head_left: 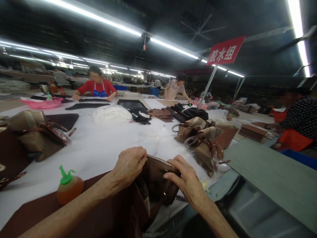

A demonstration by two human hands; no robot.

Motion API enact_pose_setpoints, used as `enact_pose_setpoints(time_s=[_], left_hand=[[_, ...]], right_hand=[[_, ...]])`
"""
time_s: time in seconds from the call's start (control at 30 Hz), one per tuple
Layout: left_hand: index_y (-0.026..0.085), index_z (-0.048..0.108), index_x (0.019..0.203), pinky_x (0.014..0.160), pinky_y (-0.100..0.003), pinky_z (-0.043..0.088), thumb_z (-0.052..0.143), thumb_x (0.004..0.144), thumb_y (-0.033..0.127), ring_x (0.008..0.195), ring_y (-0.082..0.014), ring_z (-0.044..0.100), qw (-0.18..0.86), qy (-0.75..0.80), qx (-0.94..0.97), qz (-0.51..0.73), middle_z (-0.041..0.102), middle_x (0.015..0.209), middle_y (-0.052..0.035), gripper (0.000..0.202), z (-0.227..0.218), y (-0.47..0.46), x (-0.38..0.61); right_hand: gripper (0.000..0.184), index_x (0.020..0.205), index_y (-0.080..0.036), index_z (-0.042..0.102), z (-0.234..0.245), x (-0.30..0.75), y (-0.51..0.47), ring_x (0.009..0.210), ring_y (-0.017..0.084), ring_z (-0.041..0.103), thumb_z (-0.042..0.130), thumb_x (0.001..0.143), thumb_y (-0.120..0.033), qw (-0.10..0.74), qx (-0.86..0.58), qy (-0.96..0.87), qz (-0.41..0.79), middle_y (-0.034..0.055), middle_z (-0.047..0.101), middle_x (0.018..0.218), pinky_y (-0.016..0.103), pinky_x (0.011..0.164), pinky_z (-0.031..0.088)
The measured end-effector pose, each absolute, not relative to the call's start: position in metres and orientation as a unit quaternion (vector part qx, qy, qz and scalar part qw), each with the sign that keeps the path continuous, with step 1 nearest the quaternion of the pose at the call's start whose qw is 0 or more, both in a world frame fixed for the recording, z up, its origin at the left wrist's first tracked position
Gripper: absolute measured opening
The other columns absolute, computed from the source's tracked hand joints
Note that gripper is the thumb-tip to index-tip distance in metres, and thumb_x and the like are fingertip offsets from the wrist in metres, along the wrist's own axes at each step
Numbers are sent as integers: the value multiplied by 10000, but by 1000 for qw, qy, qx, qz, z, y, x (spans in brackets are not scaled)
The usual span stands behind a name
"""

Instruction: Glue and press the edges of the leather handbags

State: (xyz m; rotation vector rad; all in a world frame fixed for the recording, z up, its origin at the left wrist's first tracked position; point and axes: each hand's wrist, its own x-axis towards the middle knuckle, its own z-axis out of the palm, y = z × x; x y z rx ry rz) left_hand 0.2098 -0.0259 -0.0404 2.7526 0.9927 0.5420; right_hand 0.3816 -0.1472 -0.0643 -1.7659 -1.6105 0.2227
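Observation:
A dark brown leather bag (156, 185) stands at the near edge of the white-covered table (99, 148). My left hand (130, 165) is curled over the top left of the bag's opening. Fingers of my right hand (188, 181) grip the bag's top right rim. Both hands are closed on the bag. A brown leather sheet (37, 211) lies under my left forearm, with an orange glue bottle with a green nozzle (69, 186) standing on it.
Tan and brown handbags lie in a heap at the right (205, 138) and at the left (32, 132). A white bundle (111, 114) and dark leather pieces (133, 107) lie farther back. Other people work at the far side and right. A red sign (225, 51) stands on a pole.

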Motion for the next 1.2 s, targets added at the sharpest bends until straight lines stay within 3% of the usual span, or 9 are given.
enact_pose_setpoints(time_s=[0.07,0.17,0.7,1.2], left_hand=[[196,530,686,614,-245,324,418,786,192,691,-145,528,84,330,922,183,595,742,3,150,-40,-26,209],[195,535,687,627,-244,326,427,784,196,688,-141,525,96,323,922,191,594,734,5,145,-39,-26,207],[188,566,640,635,-234,331,483,732,188,687,-134,511,144,339,906,210,598,715,8,124,-38,-27,207],[184,557,630,603,-239,314,463,746,196,645,-126,519,108,333,907,237,599,680,11,149,-43,-29,208]], right_hand=[[77,780,-208,614,-63,381,-145,691,136,493,580,789,-277,383,-682,-615,102,-17,468,750,239,627,376],[183,632,-185,581,-63,382,-141,670,127,486,555,802,-248,410,-665,-613,124,-23,447,705,236,611,361],[179,582,-169,610,-69,380,-135,620,112,448,587,751,-219,511,-643,-540,182,-38,426,634,235,558,311],[250,623,-182,541,-71,375,-140,638,132,469,466,848,-259,425,-665,-607,89,-19,420,666,241,583,340]])
